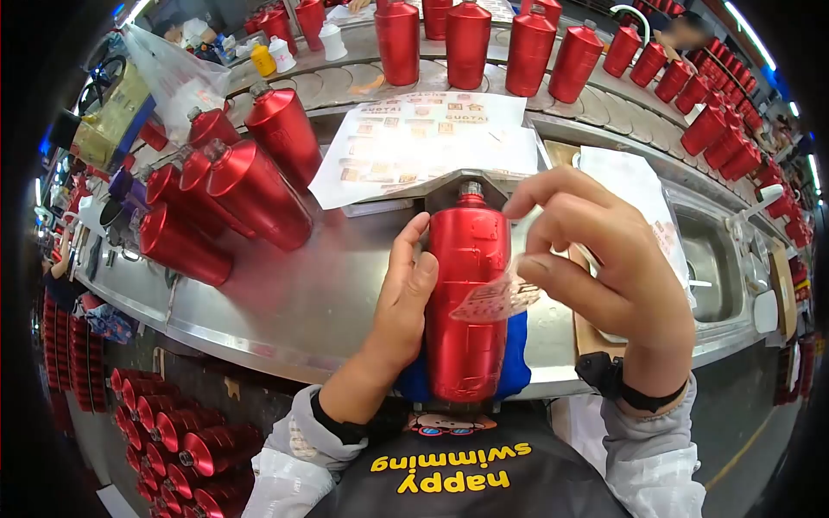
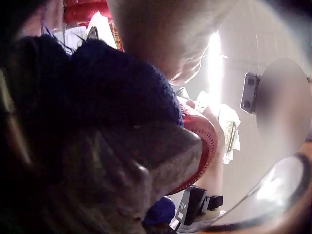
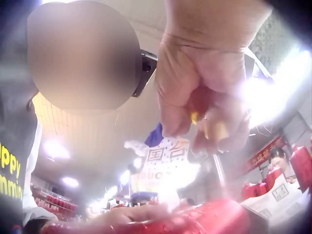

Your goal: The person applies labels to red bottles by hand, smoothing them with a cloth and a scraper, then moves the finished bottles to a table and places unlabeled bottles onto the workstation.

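Note:
A red bottle (image 1: 469, 302) with a clear cap leans in front of the apron, its base toward the person. Along its left side the left hand (image 1: 399, 298) holds it, thumb at the near edge and some fingers hidden behind. The right hand (image 1: 604, 250) pinches a thin see-through label (image 1: 492, 298) with brown print between thumb and fingers. In the head view the label overlaps the bottle's right side; in the right wrist view the label (image 3: 168, 158) hangs below the fingertips. Blue cloth (image 1: 516, 354) lies beneath the bottle, over a metal block (image 2: 175, 151).
A printed label sheet (image 1: 423, 147) lies behind the bottle. Several red bottles (image 1: 259, 194) stand at left on the steel table (image 1: 285, 319). More line the conveyor (image 1: 604, 108) behind. A sink (image 1: 712, 250) is at right. Crowded red bottles (image 1: 190, 440) stand low at left.

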`<state>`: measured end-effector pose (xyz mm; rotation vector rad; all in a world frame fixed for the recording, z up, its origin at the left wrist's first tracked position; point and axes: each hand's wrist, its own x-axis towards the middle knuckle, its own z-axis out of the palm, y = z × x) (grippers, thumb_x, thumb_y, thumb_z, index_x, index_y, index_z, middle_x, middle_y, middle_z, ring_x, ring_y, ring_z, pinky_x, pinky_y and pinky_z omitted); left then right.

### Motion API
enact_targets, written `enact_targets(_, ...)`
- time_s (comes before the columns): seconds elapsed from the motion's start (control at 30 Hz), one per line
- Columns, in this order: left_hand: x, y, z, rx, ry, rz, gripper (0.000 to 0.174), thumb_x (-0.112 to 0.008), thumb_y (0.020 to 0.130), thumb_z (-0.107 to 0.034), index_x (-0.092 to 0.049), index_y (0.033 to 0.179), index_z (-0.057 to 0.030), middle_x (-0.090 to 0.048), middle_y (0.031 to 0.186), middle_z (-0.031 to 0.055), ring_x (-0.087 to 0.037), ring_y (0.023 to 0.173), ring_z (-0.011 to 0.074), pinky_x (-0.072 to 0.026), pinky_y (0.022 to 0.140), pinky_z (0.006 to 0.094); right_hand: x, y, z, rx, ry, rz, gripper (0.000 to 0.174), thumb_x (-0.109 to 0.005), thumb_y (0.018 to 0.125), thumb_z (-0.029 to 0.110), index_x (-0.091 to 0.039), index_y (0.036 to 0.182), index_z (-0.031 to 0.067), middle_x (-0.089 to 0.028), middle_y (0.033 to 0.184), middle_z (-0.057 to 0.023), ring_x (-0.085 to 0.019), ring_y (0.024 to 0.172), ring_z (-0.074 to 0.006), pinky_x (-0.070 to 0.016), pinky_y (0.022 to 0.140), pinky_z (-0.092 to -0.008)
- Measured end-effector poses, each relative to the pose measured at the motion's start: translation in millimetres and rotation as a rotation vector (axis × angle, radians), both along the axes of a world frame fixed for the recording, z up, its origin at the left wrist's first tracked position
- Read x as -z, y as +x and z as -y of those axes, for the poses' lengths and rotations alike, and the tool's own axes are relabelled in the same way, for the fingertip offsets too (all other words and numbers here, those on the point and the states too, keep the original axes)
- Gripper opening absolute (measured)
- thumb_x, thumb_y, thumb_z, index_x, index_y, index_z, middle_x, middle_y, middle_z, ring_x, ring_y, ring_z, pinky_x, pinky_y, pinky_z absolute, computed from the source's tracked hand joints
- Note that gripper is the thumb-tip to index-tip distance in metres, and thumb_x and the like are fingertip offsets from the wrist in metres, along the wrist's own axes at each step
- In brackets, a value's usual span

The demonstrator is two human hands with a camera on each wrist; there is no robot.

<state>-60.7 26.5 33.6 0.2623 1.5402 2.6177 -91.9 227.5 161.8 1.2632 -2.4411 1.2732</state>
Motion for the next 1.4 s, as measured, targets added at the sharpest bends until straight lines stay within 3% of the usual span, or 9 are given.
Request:
enact_targets(0.1,1.7,0.3,2.9,-0.003,-0.031,-0.003,0.065,-0.042,0.104,-0.038,-0.017,0.149,0.001,-0.042,0.142,0.0157,-0.049,0.125,0.0201,-0.039,0.106,0.0338,26.6,-15.1,9.5,0.074,0.01,-0.001,0.014,-0.07,0.082,0.009,-0.058,0.083,0.0011,-0.058,0.09,-0.0135,-0.058,0.084,-0.0309,-0.0469,0.074,-0.0383)
enact_targets(0.23,1.0,2.7,5.4,-0.004,-0.097,-0.04,0.073,-0.051,0.1,-0.039,-0.014,0.15,-0.0003,-0.04,0.142,0.0194,-0.049,0.126,0.024,-0.04,0.106,0.0377,60.8,-29.8,18.2,0.162,-0.03,0.016,0.015,-0.069,0.082,0.01,-0.057,0.08,0.0008,-0.056,0.087,-0.013,-0.057,0.082,-0.0304,-0.0465,0.072,-0.0381)
enact_targets(0.27,-0.6,3.8,5.4,-0.013,-0.174,-0.086,0.075,-0.054,0.099,-0.037,-0.014,0.15,0.0011,-0.037,0.144,0.0197,-0.046,0.129,0.0242,-0.0378,0.108,0.037,65.4,-30.6,16.2,0.177,0.009,0.054,0.014,-0.068,0.089,0.012,-0.058,0.084,0.0017,-0.059,0.102,-0.0077,-0.059,0.084,-0.0155,-0.0463,0.059,-0.0259)
enact_targets(0.57,-0.4,2.5,3.6,0.003,-0.228,-0.081,0.082,-0.063,0.094,-0.027,-0.011,0.15,0.0027,-0.031,0.147,0.0209,-0.04,0.132,0.0261,-0.0342,0.11,0.0376,73.1,-31.4,19.3,0.234,0.0,0.088,0.016,-0.069,0.089,0.013,-0.058,0.086,0.0019,-0.059,0.103,-0.0078,-0.059,0.085,-0.0152,-0.0468,0.06,-0.0264)
enact_targets(0.67,-0.9,3.6,2.1,0.015,-0.2,-0.065,0.082,-0.063,0.094,-0.024,-0.01,0.151,0.0023,-0.03,0.147,0.0206,-0.039,0.133,0.026,-0.0339,0.11,0.0377,75.4,-30.7,22.5,0.224,-0.126,0.046,0.018,-0.07,0.082,0.01,-0.055,0.078,0.0011,-0.055,0.086,-0.0129,-0.055,0.082,-0.0294,-0.0457,0.072,-0.0383)
enact_targets(1.17,3.2,0.4,2.6,0.013,-0.22,-0.065,0.084,-0.063,0.094,-0.026,-0.008,0.151,0.001,-0.029,0.147,0.0195,-0.037,0.134,0.0257,-0.0321,0.111,0.0371,80.3,-32.1,23.1,0.208,-0.168,0.026,0.014,-0.064,0.088,0.011,-0.056,0.083,0.0002,-0.055,0.088,-0.0141,-0.054,0.085,-0.0324,-0.0451,0.076,-0.0399)
enact_targets(1.23,2.7,-0.2,2.5,0.017,-0.205,-0.07,0.084,-0.063,0.094,-0.026,-0.008,0.151,0.001,-0.029,0.147,0.0194,-0.037,0.134,0.0255,-0.032,0.111,0.0371,79.2,-31.2,17.9,0.202,-0.133,0.143,0.015,-0.059,0.095,0.014,-0.058,0.089,0.0,-0.058,0.098,-0.0103,-0.057,0.089,-0.0218,-0.0469,0.072,-0.031)
enact_targets(1.37,2.7,-3.5,4.0,0.018,-0.141,-0.054,0.085,-0.064,0.094,-0.027,-0.008,0.152,0.0009,-0.029,0.148,0.0192,-0.036,0.135,0.0252,-0.0315,0.111,0.0373,86.3,-26.5,14.4,0.284,-0.268,0.139,0.013,-0.054,0.097,0.012,-0.059,0.095,0.0,-0.056,0.092,-0.0128,-0.057,0.087,-0.0286,-0.0456,0.079,-0.0354)
enact_targets(1.4,3.8,-4.4,4.3,0.015,-0.125,-0.051,0.086,-0.064,0.094,-0.027,-0.008,0.152,0.0009,-0.029,0.148,0.0192,-0.036,0.135,0.0252,-0.0314,0.112,0.0374,83.2,-18.4,9.6,0.352,-0.212,0.248,0.025,-0.054,0.099,0.019,-0.058,0.114,-0.0006,-0.059,0.098,-0.0115,-0.058,0.089,-0.0229,-0.0459,0.08,-0.0326)
